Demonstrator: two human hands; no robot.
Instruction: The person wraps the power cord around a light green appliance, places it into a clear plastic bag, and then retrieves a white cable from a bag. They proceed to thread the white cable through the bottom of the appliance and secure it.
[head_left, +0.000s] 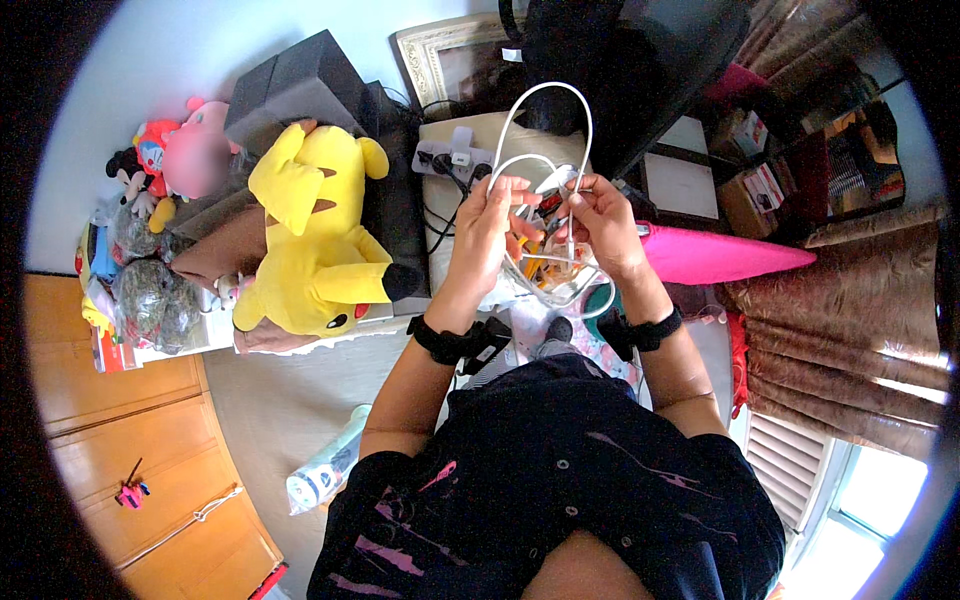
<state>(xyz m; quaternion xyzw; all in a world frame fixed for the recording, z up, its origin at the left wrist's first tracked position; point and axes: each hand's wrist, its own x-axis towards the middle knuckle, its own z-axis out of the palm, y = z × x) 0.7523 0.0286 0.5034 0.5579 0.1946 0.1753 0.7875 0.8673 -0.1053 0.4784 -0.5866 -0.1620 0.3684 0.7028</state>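
A white charging cable (589,120) runs between my two hands and arches up in a tall loop above them. My left hand (490,222) pinches one stretch of it between thumb and fingers. My right hand (606,220) grips another stretch, with a cable end hanging below its fingertips. A small white piece (560,178), perhaps a plug, shows between the hands beside the right fingers; its exact kind is unclear. Under both hands sits a clear plastic container (560,297) with orange, yellow and other small items inside, partly hidden by my fingers and the cable.
Left of the container a white power strip (430,153) with plugged-in dark cords lies on a pale surface. A big yellow plush toy (335,240) lies farther left. A bright pink flat pointed object (720,255) extends to the right. A black bag (590,70) stands behind.
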